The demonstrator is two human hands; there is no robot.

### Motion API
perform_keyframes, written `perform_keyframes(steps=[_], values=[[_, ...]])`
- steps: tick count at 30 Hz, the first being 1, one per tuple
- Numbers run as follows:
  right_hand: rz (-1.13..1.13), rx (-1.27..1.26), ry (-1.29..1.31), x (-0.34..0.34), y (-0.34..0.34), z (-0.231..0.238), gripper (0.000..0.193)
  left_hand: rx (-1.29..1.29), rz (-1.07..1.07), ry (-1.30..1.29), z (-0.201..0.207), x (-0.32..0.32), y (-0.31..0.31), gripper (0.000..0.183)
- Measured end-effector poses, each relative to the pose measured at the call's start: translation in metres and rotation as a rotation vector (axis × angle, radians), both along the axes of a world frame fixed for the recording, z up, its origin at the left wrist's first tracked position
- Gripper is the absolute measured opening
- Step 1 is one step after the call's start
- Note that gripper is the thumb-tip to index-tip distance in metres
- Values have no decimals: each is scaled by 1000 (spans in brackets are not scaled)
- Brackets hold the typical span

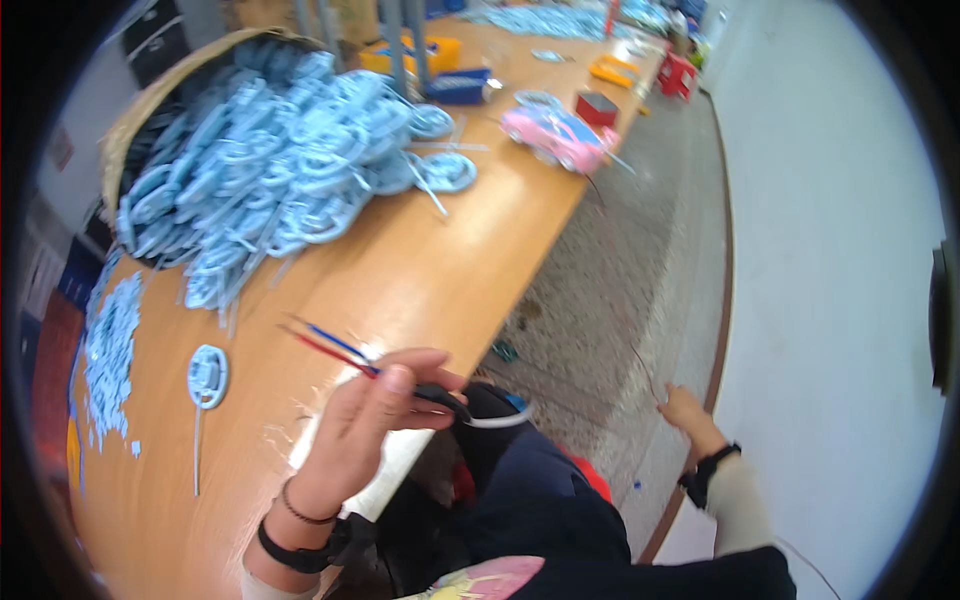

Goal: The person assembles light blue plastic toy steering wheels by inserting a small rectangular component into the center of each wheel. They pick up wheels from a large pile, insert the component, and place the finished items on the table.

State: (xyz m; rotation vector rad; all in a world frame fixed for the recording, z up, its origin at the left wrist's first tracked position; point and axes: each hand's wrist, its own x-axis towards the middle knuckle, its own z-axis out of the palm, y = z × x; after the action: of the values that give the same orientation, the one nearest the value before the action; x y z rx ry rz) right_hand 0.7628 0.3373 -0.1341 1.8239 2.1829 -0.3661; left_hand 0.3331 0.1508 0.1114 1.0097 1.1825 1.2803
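In the head view, the left hand (pixel 385 395) is pinching a red lead (pixel 335 354) and a blue lead (pixel 338 340) between thumb and fingers, so its grip is narrow; their tips are pointing left and far over the tabletop (pixel 450 290). A black piece (pixel 440 395) is emerging on that hand's right, its exact kind staying unclear in the blur. Well apart to the right, the right hand (pixel 685 412) is apparently pinching a thin dark wire (pixel 646 368) above the floor (pixel 570 330). A light-blue oval piece (pixel 208 377) is lying to the near left, a heap of light-blue pieces (pixel 280 160) is spilling out beyond it, and a pink toy car (pixel 555 137) is standing farther off, near the right edge. Handling well probably means supporting the leads close behind their tips, keeping the tips separated, and guiding the thin wire lightly without kinking it.
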Motion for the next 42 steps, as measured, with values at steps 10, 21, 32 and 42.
perform_keyframes(steps=[10, 21, 32, 42], values=[[544, -481, 1538, -265, -49, 214, 26, 337, 144, 599, -27, -3, 21, 39], [472, -704, 1373, -293, -69, 193, 20, -140, 37, 824, -11, -58, -34, 42], [532, -543, 1437, -295, -55, 196, 19, -349, 932, 1393, -120, -238, -88, 54], [515, -898, 1185, -367, -52, 138, 33, 430, -54, 1621, -38, -48, -69, 43]])
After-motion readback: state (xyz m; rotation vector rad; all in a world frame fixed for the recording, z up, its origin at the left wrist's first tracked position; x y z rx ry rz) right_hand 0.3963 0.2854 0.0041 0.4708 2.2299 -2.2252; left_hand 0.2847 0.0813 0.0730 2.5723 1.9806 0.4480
